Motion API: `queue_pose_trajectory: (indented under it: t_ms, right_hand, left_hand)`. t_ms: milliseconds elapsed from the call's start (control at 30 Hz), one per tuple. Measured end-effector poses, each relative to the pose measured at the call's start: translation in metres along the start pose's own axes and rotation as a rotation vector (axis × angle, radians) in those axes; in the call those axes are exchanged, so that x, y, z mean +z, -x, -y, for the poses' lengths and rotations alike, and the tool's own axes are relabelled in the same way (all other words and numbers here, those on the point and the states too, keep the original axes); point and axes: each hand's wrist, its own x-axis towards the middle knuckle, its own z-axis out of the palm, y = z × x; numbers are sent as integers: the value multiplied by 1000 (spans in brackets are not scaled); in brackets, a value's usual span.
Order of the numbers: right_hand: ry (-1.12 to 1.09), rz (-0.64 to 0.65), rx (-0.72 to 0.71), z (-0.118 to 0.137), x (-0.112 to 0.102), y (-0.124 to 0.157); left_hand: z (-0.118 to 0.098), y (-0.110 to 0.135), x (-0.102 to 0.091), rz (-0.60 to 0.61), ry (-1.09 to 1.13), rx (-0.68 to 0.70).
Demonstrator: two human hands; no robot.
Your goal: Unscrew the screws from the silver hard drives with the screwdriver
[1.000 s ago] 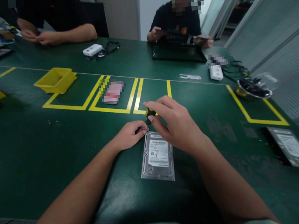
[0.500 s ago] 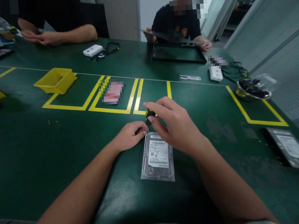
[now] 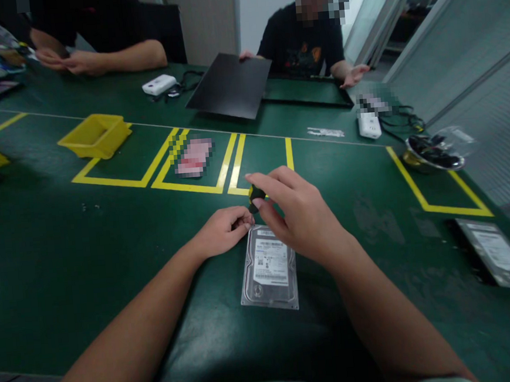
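Note:
A silver hard drive [image 3: 269,268] with a white label lies flat on the green table [image 3: 65,253] in front of me. My right hand [image 3: 296,211] is closed round the black and yellow handle of a small screwdriver [image 3: 255,197], held upright over the drive's far left corner. My left hand [image 3: 223,230] rests on the table beside that corner, fingertips pinched together at the screwdriver's lower end. What the pinch holds is too small to see.
A second hard drive [image 3: 498,254] lies at the right. A yellow bin [image 3: 95,136] sits inside yellow tape boxes at the far left. A bowl of dark parts [image 3: 432,152] is far right. Across the table one person holds a black panel [image 3: 231,86]; another person's hands [image 3: 68,61] rest at the far left.
My hands have hardly moved. The person opposite has lifted the black panel off the device and swung it to the left, laying it on the table.

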Motion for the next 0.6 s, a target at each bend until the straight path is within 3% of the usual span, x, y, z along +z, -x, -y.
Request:
queue_pose_trajectory:
  t_ms: [233,433,600]
  right_hand:
    - [-36,-40,-27,-1,-1,1]
    - [-58,-173,-57,-5,3,0]
    - [-92,-172,-60,-6,-1,-1]
  left_hand:
    - [1,0,0,8,0,0]
    - [-3,-1,-2,22,32,-23]
    - [-5,-1,-4,36,70,-30]
